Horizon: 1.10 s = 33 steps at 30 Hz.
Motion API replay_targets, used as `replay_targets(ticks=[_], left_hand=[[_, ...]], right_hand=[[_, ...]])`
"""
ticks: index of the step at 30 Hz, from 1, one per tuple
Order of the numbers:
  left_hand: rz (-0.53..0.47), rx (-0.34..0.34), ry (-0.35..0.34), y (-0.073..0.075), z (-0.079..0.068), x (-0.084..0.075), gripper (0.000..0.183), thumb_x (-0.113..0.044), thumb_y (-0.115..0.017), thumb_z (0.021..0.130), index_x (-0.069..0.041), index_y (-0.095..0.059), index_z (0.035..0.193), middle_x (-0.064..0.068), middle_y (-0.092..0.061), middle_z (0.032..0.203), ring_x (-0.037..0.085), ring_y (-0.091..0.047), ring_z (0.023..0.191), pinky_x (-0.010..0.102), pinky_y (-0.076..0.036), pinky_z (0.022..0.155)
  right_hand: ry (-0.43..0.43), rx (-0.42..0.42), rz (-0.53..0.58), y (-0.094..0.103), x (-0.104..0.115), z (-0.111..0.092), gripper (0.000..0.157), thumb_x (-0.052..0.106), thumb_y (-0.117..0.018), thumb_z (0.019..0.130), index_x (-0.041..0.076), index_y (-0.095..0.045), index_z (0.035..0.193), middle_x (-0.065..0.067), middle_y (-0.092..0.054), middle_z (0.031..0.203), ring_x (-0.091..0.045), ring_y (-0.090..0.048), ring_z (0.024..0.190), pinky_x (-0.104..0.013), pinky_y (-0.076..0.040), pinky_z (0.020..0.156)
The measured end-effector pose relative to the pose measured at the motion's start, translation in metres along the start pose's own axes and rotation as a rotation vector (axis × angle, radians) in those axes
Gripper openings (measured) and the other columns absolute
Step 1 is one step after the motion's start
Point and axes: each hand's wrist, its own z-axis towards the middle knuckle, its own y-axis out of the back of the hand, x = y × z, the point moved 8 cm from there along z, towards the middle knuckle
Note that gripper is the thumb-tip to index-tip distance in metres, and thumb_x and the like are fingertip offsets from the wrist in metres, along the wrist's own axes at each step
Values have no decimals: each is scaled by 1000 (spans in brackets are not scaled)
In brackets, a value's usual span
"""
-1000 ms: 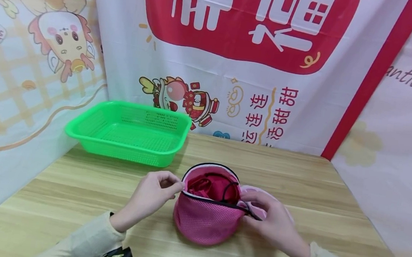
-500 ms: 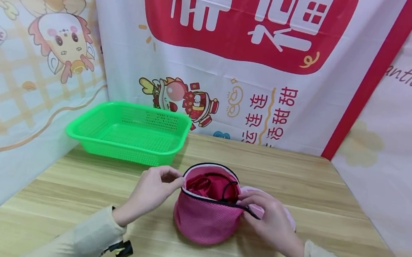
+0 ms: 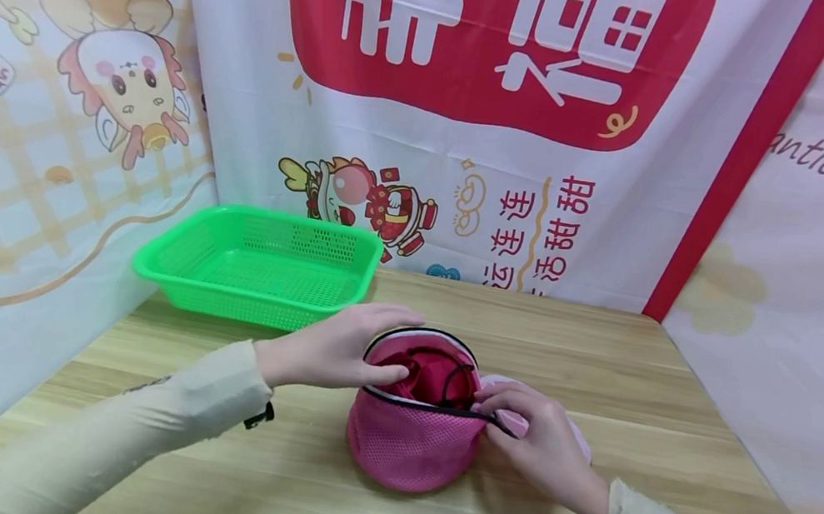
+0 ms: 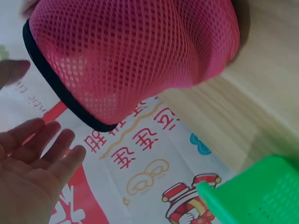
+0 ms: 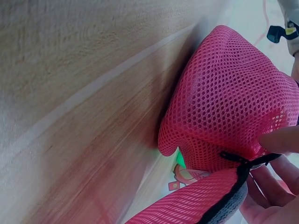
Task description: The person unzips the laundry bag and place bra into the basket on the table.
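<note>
A pink mesh laundry bag with black trim stands upright on the table, its mouth unzipped. Inside it lies dark red fabric with thin black straps. Over the bag's left rim my left hand hovers with thumb and fingers spread; in the left wrist view the fingers look loosely bent and hold nothing. My right hand pinches the black-edged rim at the right, thumb on one side and fingers on the other. The pale pink lid hangs behind that hand, partly hidden.
A green plastic basket with perforated sides stands at the back left of the wooden table. Printed cloth walls close off the back and both sides.
My left hand has let go of the bag's left rim and moved up and right over the opening, its fingers now spread. The right hand keeps its grip on the rim.
</note>
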Motion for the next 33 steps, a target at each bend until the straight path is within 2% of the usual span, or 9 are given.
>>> replay_targets(ticks=[3, 6, 13, 18, 22, 27, 30, 33], left_hand=[[14, 97, -17, -4, 7, -2, 61, -32, -74, 88, -4, -54, 138, 7, -54, 137, 19, -47, 128, 36, -41, 104], [34, 161, -20, -9, 12, -2, 64, -35, -74, 88, -3, -52, 139, 8, -52, 140, 21, -46, 130, 37, -38, 106], [70, 257, 5, -18, 21, 2, 66, -36, -73, 88, -4, -51, 141, 8, -50, 142, 22, -43, 132, 37, -35, 109], [79, 318, 22, -25, 27, 6, 68, -41, -73, 87, -6, -51, 141, 6, -51, 141, 22, -44, 131, 38, -35, 108], [-13, 372, 20, -30, 32, 7, 74, -51, -78, 79, -13, -53, 138, 2, -56, 134, 21, -49, 124, 36, -42, 101], [-169, 437, 73, -35, 35, 12, 84, -59, -82, 69, -21, -54, 138, -2, -60, 126, 20, -53, 117, 41, -49, 94], [-219, 470, 87, -36, 37, 14, 81, -57, -83, 69, -24, -55, 138, -5, -61, 125, 19, -54, 116, 44, -48, 94], [-218, 497, 87, -37, 39, 16, 77, -52, -82, 73, -23, -55, 139, -7, -62, 123, 17, -55, 115, 41, -47, 95]], right_hand=[[-6, 4, 1, 0, -1, 0, 36, -13, -81, 68, 16, -74, 90, -2, -70, 99, -26, -66, 99, -17, -43, 95], [-9, 12, 3, 0, -1, 0, 35, -12, -81, 69, 16, -74, 90, -1, -70, 99, -25, -66, 98, -17, -44, 94], [-55, 64, 35, 2, -2, -1, 31, -5, -80, 76, 19, -75, 94, 2, -70, 103, -19, -65, 103, -19, -44, 96], [-52, 77, 59, 3, -3, -1, 30, -4, -80, 77, 19, -75, 95, 1, -70, 104, -20, -64, 104, -20, -44, 96], [-53, 86, 80, 2, -4, -1, 29, -6, -78, 77, 17, -75, 94, 1, -70, 105, -22, -64, 106, -20, -43, 97], [-51, 86, 83, 2, -4, 0, 28, -7, -78, 77, 16, -75, 94, 1, -69, 106, -23, -62, 108, -21, -42, 99], [-55, 87, 82, 2, -4, 0, 29, -4, -79, 78, 18, -75, 95, 1, -69, 107, -24, -62, 109, -21, -42, 99], [-61, 88, 83, 2, -5, 1, 29, -3, -79, 79, 21, -74, 95, 1, -69, 107, -26, -62, 109, -21, -42, 100]])
